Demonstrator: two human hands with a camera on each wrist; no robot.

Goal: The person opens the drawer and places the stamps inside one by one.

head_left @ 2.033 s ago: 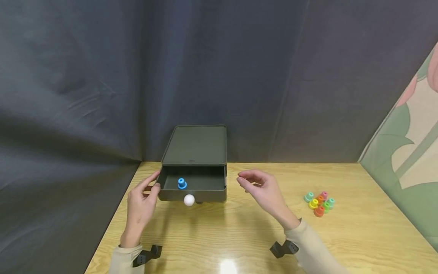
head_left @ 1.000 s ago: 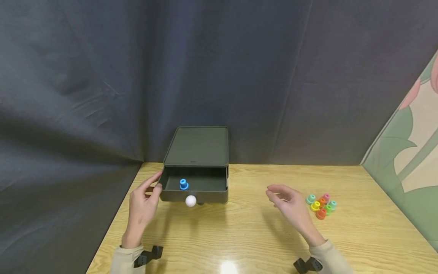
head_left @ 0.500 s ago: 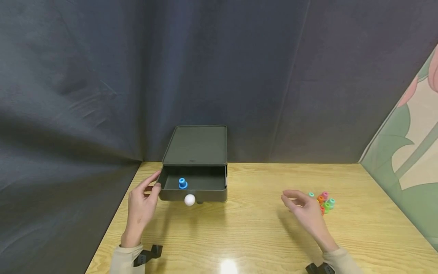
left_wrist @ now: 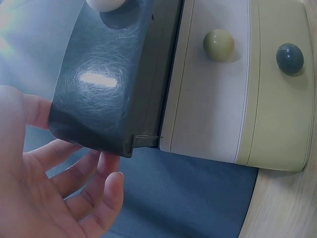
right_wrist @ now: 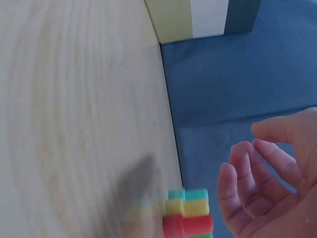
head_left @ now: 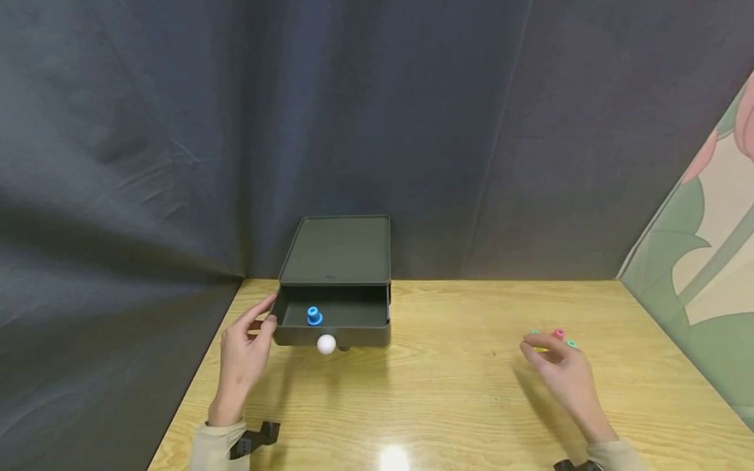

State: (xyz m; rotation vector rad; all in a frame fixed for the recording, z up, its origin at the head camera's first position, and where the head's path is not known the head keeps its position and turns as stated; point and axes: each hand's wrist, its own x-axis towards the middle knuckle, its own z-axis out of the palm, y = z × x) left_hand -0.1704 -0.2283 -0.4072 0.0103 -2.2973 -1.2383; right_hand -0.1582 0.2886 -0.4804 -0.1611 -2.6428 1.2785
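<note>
At the left front corner of a pulled-out dark drawer (head_left: 359,336), my left hand (head_left: 244,350) holds on with thumb and fingers. Inside it, near the left side, a blue flanged plastic peg (head_left: 314,317) stands upright. A white round knob (head_left: 326,344) sits on the drawer front. My right hand (head_left: 565,373) hovers over the table at the right, thumb and fingers loosely bent, holding nothing. Under and behind it are small coloured pegs, among them a pink peg (head_left: 559,333) and a red peg (right_wrist: 190,226). The hand hides several of them in the head view.
The drawer belongs to a small cabinet (head_left: 341,252) backed against a dark cloth (head_left: 442,131). Below it are a white drawer (left_wrist: 208,94) and a yellow-green drawer (left_wrist: 277,109), both pushed in. A floral panel (head_left: 718,261) borders the table (head_left: 436,392) on the right.
From beside the drawer, my right hand has moved right and toward me, until it is over the pegs, covering most of them. My left hand, drawer and blue peg have stayed put.
</note>
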